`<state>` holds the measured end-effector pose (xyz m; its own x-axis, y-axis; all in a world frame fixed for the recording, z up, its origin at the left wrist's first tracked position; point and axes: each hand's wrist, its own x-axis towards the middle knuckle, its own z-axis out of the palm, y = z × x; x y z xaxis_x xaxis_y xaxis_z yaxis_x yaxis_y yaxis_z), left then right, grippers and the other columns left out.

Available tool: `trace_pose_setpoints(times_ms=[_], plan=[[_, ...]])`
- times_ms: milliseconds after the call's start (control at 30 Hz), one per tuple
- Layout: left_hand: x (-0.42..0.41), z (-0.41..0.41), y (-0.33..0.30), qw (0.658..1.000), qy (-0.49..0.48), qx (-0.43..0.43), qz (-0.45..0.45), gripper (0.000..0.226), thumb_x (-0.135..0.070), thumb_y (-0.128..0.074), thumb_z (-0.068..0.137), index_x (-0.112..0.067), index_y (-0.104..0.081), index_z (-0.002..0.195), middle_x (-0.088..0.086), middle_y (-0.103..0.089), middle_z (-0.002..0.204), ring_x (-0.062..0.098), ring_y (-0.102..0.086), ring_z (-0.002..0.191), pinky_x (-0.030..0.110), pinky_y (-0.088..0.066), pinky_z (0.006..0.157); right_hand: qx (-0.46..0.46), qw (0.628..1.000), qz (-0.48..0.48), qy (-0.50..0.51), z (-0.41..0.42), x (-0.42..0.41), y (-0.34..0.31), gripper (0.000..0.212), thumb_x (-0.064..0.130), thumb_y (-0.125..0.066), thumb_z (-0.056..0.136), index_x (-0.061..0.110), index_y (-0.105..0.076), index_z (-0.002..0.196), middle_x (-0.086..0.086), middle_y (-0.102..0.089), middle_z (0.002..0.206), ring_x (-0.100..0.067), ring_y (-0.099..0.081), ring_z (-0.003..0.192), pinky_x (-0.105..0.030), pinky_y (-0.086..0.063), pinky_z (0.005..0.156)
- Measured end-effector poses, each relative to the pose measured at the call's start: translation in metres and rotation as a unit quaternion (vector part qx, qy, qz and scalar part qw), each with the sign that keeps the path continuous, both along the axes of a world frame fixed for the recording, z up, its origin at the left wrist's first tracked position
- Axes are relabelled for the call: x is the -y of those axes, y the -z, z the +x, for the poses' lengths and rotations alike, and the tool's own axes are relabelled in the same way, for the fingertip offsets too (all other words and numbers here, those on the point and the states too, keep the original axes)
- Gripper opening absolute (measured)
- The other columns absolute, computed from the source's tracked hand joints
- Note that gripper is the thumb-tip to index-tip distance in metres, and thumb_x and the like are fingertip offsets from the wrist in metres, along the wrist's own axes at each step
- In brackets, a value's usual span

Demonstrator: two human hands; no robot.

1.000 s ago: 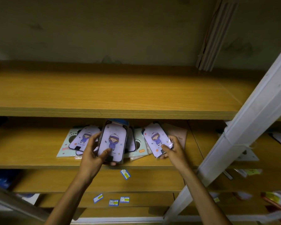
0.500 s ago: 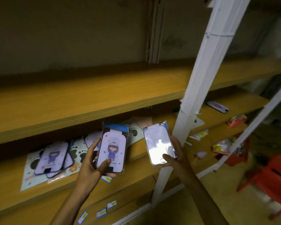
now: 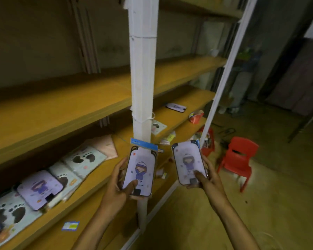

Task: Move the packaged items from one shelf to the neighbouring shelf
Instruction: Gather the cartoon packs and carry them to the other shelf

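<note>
My left hand (image 3: 117,186) grips a packaged phone case (image 3: 140,168) with a purple cartoon figure and a blue header, held in front of the white shelf post (image 3: 142,78). My right hand (image 3: 207,179) grips a second packaged case (image 3: 188,162) of the same print, out past the post to its right. More packaged cases (image 3: 40,189) and paw-print packs (image 3: 84,159) lie on the left wooden shelf (image 3: 90,186). On the neighbouring right shelf (image 3: 193,103) lie one dark-edged case (image 3: 176,107) and a paw-print pack (image 3: 158,126).
A red and white packet (image 3: 196,116) sits at the right shelf's front edge. Red plastic chairs (image 3: 238,159) stand on the floor to the right. A second white post (image 3: 226,73) bounds the right shelf. Blue price labels (image 3: 70,226) stick to the lower shelf.
Both hands have lifted their cases off the left shelf and carried them rightward to the post. My view has swung right, bringing the neighbouring shelf and chairs in.
</note>
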<state>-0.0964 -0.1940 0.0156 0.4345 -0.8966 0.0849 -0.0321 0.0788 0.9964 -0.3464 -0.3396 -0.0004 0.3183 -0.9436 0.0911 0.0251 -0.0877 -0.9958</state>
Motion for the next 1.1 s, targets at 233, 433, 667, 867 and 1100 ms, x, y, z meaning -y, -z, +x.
trace_pose_setpoints(times_ms=[233,433,667,867,1100], plan=[[0.096,-0.063,-0.007,0.998,0.058,-0.003,-0.004,0.064,0.013,-0.058,0.084,-0.017,-0.037,0.136,-0.014,-0.053,0.117,-0.014,-0.063,0.090,0.016,-0.054,0.052,0.008,0.998,-0.007,0.059,-0.064,0.065,0.001,0.048,0.001,-0.058,0.091,0.028,-0.049,0.129,0.009,-0.061,0.123,-0.002,-0.066,0.101,-0.019,-0.055,0.069],[0.194,-0.111,-0.014,0.999,0.031,-0.028,-0.010,0.064,0.012,-0.060,0.083,-0.020,-0.041,0.136,-0.015,-0.056,0.119,-0.003,-0.066,0.097,0.028,-0.060,0.059,0.014,0.998,0.004,0.065,-0.118,0.156,0.002,0.049,0.007,-0.058,0.091,0.034,-0.048,0.131,0.004,-0.060,0.128,-0.011,-0.064,0.109,-0.034,-0.060,0.074],[0.291,-0.150,-0.019,0.998,0.005,-0.066,0.002,0.070,0.008,-0.062,0.084,-0.029,-0.040,0.139,-0.002,-0.057,0.128,0.016,-0.069,0.099,0.043,-0.060,0.055,-0.012,0.999,-0.022,0.038,-0.154,0.259,0.006,0.051,0.010,-0.058,0.092,0.030,-0.045,0.137,0.003,-0.055,0.136,-0.020,-0.057,0.122,-0.049,-0.054,0.091],[0.352,-0.151,-0.018,0.998,-0.033,-0.059,0.006,0.071,0.006,-0.063,0.084,-0.031,-0.038,0.139,0.005,-0.060,0.122,0.016,-0.070,0.098,0.040,-0.060,0.053,0.003,1.000,0.001,0.006,-0.146,0.343,0.010,0.050,0.012,-0.064,0.090,0.027,-0.047,0.135,0.003,-0.058,0.131,-0.016,-0.059,0.118,-0.035,-0.058,0.086],[0.418,-0.116,0.002,0.993,-0.106,-0.042,0.012,0.073,0.001,-0.065,0.083,-0.035,-0.037,0.139,0.003,-0.060,0.116,0.019,-0.071,0.094,0.040,-0.060,0.055,0.006,0.998,0.041,-0.052,-0.094,0.441,0.009,0.049,0.003,-0.059,0.091,0.022,-0.045,0.134,0.001,-0.058,0.124,0.004,-0.067,0.092,-0.018,-0.056,0.063]])
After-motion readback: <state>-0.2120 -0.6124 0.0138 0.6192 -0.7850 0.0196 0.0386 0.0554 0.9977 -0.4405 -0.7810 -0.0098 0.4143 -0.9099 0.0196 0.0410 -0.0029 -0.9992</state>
